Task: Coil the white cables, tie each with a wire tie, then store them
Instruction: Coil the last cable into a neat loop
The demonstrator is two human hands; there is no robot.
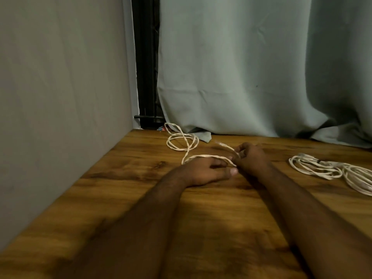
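Note:
A loose white cable [182, 140] lies in loops at the back of the wooden table [124, 200] and runs forward to my hands. My left hand [205, 171] rests on the table and pinches the cable between thumb and fingers. Right beside it, my right hand [251, 158] has its fingers curled round the cable near its plug end [222, 145], which sticks out toward the back. Two coiled white cables [330, 168] lie at the right; one carries a dark tie.
A grey wall panel [60, 97] borders the table on the left. A pale curtain [251, 67] hangs behind, its hem resting on the table's back edge. A small coloured object [161, 128] peeks out near a dark frame at the back.

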